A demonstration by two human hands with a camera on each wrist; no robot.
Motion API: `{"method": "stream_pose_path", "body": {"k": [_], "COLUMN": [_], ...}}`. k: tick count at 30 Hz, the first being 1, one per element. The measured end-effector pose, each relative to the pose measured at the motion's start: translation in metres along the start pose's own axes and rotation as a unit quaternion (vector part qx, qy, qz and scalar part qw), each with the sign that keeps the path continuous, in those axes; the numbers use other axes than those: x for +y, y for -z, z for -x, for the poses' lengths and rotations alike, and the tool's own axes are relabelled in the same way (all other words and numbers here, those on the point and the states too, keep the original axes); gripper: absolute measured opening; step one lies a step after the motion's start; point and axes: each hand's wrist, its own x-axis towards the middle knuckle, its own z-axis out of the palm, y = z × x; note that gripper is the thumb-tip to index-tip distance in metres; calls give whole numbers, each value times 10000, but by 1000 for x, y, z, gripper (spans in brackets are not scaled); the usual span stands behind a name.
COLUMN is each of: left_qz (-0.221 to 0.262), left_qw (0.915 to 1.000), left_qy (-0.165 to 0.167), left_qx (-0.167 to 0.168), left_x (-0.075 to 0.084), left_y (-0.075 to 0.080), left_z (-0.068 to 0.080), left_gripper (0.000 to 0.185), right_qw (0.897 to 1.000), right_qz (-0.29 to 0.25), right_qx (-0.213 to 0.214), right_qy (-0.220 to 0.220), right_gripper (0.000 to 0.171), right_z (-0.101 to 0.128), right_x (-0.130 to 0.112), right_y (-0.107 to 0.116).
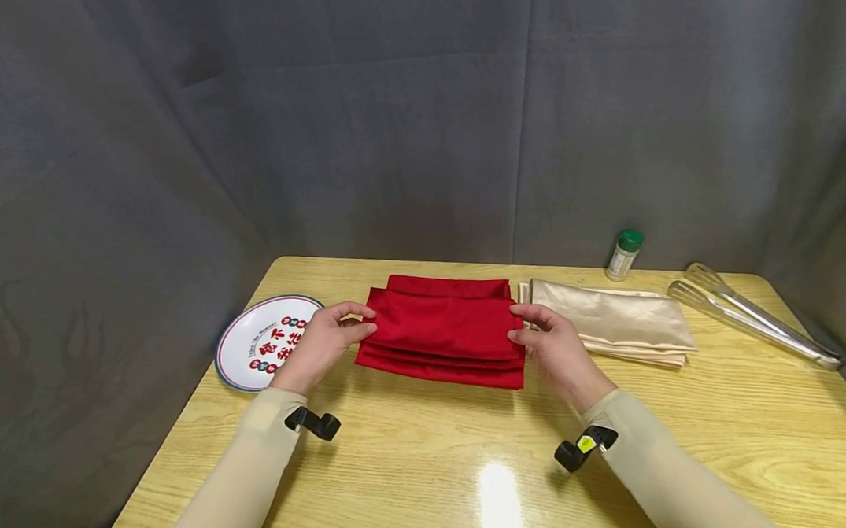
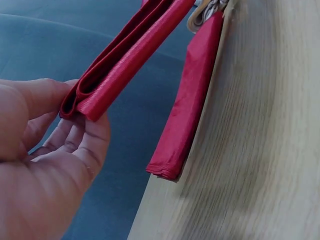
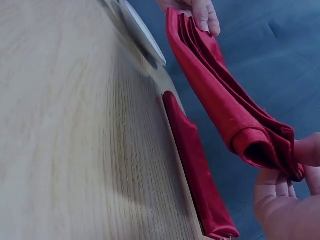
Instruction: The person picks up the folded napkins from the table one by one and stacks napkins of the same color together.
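A folded red satin cloth (image 1: pixel 440 322) hangs above the table, stretched between two hands. The left hand (image 1: pixel 325 341) pinches its left end between thumb and fingers; the right hand (image 1: pixel 560 358) pinches the right end the same way. Both wrist views show its layers stacked in loose folds, clear of the table. Under and behind it lies a second folded red cloth (image 2: pixel 186 102), flat on the wood, also seen in the right wrist view. From the head view the held cloth hides most of that lower one.
A white plate (image 1: pixel 239 355) with red characters sits at the left table edge. To the right lie folded cream satin cloths (image 1: pixel 617 314). Farther right are metal tongs (image 1: pixel 759 324), and a small green-capped shaker (image 1: pixel 623 257) stands at the back. Grey curtains enclose the table (image 1: pixel 404 470).
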Motion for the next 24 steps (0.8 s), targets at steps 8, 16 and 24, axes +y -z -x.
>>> {"method": "stream_pose_path", "body": {"k": [8, 16, 24], "left_qz": [192, 302, 375], "left_qw": [9998, 9993, 9990], "left_qy": [90, 202, 175], "left_qx": [-36, 32, 181], "left_x": [-5, -15, -16], "left_y": [-5, -10, -16], "left_z": [-17, -35, -52], "left_gripper": [20, 20, 20], "right_qw": [9985, 9979, 9936], "right_qz": [463, 490, 909], "right_qx": [243, 397, 673], "right_qy": [-153, -141, -54], "right_gripper": [47, 48, 46], "right_z": [-15, -30, -48], "right_x": [1, -4, -7], "right_y": [2, 1, 1]}}
